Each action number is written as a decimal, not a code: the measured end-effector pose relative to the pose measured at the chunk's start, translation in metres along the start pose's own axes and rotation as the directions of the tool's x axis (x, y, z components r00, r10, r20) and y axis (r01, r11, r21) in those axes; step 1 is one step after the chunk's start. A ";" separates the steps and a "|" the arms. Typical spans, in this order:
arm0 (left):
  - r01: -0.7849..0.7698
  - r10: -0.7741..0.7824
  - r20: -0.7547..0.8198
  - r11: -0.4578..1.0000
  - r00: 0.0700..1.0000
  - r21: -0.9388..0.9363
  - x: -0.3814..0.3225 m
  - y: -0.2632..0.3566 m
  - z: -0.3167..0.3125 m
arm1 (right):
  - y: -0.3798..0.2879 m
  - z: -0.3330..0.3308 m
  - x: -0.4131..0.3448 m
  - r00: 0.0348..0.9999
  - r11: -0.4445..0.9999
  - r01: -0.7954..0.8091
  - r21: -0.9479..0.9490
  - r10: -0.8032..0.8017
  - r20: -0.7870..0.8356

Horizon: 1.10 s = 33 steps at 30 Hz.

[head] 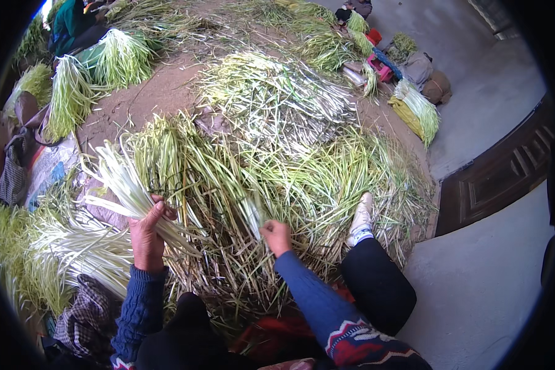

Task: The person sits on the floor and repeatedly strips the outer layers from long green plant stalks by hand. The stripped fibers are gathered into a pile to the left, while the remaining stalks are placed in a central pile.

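My left hand (151, 231) is closed around a bundle of pale leafy stalks (125, 185), whose white ends fan out up and to the left. To its right, my right hand (275, 235) is over the heap of green and yellow stalks (222, 185), its fingers bent at the lower end of a pale, blurred stalk bunch (251, 212). Whether those fingers grip it cannot be told. Below and left of my left hand lies a pile of cleaned white stalks (83, 249).
A second stalk heap (277, 97) lies farther off. My outstretched foot (362, 215) rests on the near heap's right side. A checked cloth (85, 310) is at lower left, a dark panelled door (499, 171) at right. Other people (76, 25) sit among bundles at the far edge.
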<state>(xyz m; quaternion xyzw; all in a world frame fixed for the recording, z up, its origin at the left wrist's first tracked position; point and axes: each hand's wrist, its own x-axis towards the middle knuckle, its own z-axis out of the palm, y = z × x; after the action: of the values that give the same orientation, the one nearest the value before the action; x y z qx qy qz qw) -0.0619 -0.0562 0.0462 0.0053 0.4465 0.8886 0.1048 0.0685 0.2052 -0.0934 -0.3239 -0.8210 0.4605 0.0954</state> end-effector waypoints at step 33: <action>0.366 -0.365 0.029 0.931 0.931 -0.016 -0.028 -0.042 0.021 | 0.014 -0.015 0.010 0.988 0.985 -0.155 -0.075 0.154 -0.018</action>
<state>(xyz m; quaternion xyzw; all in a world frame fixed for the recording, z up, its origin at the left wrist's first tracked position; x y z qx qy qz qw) -0.0248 -0.0209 0.0278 -0.0678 0.4290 0.8581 0.2739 0.0738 0.2270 -0.0984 -0.3929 -0.8097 0.4329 0.0519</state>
